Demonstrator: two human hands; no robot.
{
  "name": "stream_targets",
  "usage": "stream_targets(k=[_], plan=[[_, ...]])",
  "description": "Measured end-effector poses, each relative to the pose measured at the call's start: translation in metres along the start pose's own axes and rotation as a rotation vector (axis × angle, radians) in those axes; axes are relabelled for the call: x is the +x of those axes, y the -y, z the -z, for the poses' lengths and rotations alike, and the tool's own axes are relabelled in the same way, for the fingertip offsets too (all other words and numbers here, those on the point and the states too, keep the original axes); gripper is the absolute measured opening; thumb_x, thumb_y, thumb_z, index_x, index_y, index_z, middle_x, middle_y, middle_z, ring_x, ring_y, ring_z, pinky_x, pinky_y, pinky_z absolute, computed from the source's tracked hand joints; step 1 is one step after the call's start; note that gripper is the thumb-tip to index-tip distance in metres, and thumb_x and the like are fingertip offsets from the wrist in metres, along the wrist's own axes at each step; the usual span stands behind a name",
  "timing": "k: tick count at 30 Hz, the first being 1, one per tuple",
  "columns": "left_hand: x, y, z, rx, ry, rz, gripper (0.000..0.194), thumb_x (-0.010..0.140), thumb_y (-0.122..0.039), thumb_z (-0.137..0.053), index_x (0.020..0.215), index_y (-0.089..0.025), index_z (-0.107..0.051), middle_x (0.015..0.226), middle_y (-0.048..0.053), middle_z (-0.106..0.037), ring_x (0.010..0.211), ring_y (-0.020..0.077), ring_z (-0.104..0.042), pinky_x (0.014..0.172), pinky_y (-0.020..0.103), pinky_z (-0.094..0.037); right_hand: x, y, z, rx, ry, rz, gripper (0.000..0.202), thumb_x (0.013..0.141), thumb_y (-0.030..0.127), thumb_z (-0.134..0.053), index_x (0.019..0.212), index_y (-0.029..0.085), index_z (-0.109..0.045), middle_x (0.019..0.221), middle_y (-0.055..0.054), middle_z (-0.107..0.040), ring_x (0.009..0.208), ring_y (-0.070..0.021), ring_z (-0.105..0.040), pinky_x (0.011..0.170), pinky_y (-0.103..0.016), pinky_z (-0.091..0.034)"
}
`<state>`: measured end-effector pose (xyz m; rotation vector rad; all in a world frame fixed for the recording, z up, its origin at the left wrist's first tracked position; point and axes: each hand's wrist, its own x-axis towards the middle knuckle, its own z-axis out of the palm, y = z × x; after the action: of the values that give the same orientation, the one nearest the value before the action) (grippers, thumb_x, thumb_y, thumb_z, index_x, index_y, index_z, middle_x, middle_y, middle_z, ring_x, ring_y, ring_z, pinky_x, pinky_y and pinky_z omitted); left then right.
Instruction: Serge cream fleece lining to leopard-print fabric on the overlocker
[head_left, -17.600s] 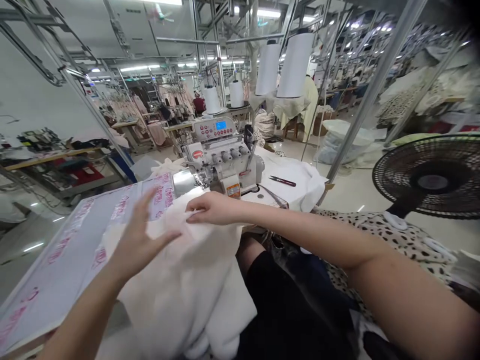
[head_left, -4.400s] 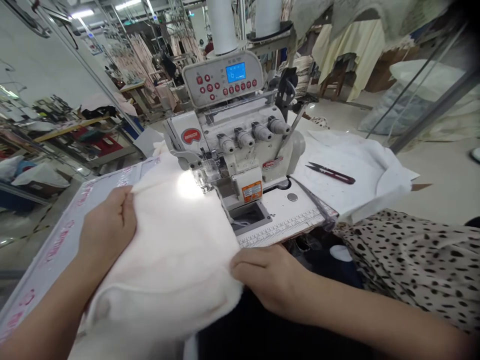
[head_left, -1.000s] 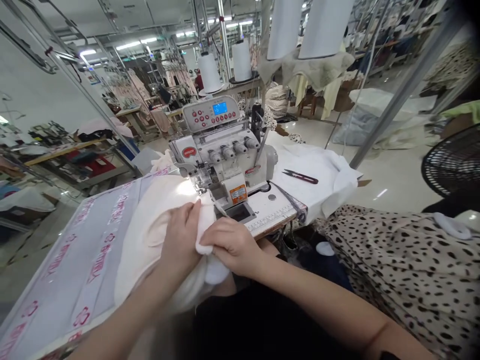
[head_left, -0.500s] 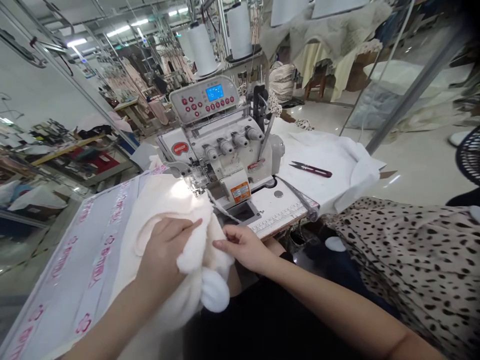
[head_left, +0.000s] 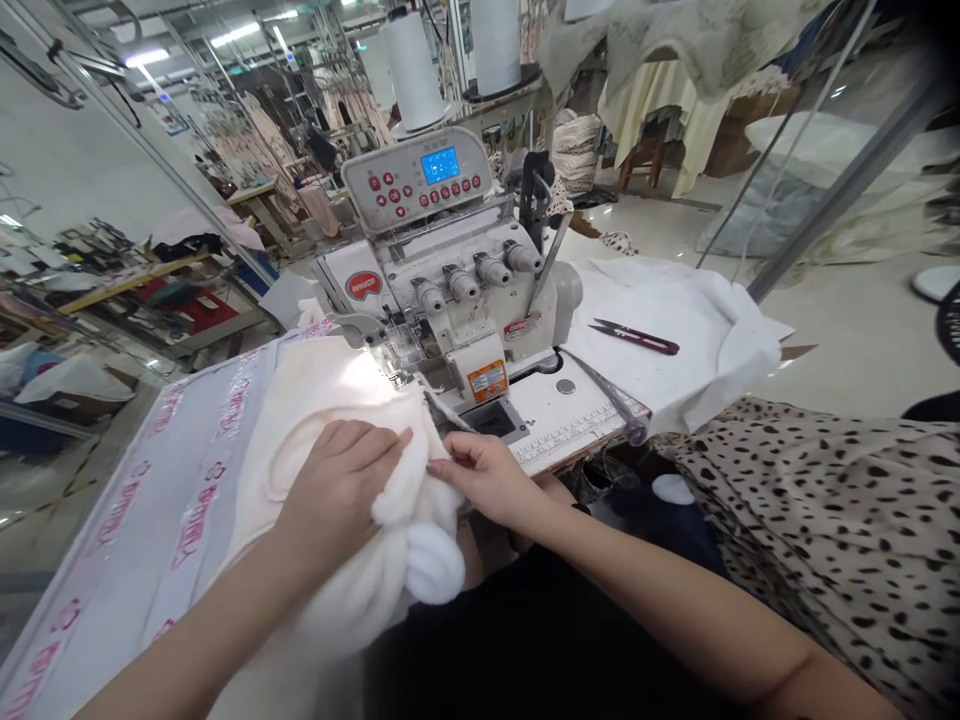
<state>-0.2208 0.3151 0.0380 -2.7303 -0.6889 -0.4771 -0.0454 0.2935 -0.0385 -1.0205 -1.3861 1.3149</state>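
Note:
Cream fleece fabric lies on the machine bed and drapes over its front edge. Its far edge reaches the lit presser foot of an overlock sewing machine. My left hand is closed on a fold of the fleece, its fingertips pressed along the cloth's edge. Close by on the right, my right hand pinches the same edge between thumb and forefinger. A white rounded fluffy piece hangs from the fabric below the hands.
Thread snips rest on white cloth right of the machine. Spotted fabric is heaped at the lower right. Thread cones stand behind the machine. A plastic-covered table with pink print extends left.
The view has shifted slightly, so the machine sits a little further right. Both hands keep hold of the fleece, with the left a little nearer the machine.

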Motion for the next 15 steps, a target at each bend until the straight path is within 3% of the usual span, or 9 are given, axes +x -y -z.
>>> stream_targets(k=[9,12,15], plan=[[0.02,0.015,0.001,0.092,0.148,0.049,0.02,0.081,-0.016,-0.043,0.092,-0.014,-0.059,0.079,0.006,-0.058,0.079,0.0206,-0.048,0.071,0.037,-0.039,0.024,0.004,-0.001,-0.141,-0.077,0.073,0.025,0.075,0.03,-0.054,0.057,0.015,-0.043,0.055,0.006,-0.034,0.055,-0.0077,-0.031,0.05,-0.019,-0.025],[0.021,0.007,0.002,0.039,0.129,0.112,0.031,0.07,-0.006,-0.043,0.097,-0.01,-0.058,0.08,0.008,-0.055,0.076,0.0199,-0.045,0.069,0.035,-0.042,0.02,-0.001,-0.006,-0.074,-0.032,-0.026,0.017,0.071,0.028,-0.059,0.064,0.014,-0.052,0.059,0.005,-0.043,0.057,-0.0081,-0.037,0.053,-0.019,-0.031],[0.006,-0.011,0.009,-0.005,0.087,0.269,0.039,0.07,-0.005,-0.041,0.106,-0.009,-0.054,0.093,0.01,-0.052,0.087,0.0208,-0.046,0.076,0.034,-0.044,0.005,-0.012,-0.013,0.081,0.067,-0.118,0.018,0.066,0.027,-0.065,0.063,0.012,-0.056,0.064,0.003,-0.052,0.063,-0.0106,-0.045,0.059,-0.022,-0.039]])
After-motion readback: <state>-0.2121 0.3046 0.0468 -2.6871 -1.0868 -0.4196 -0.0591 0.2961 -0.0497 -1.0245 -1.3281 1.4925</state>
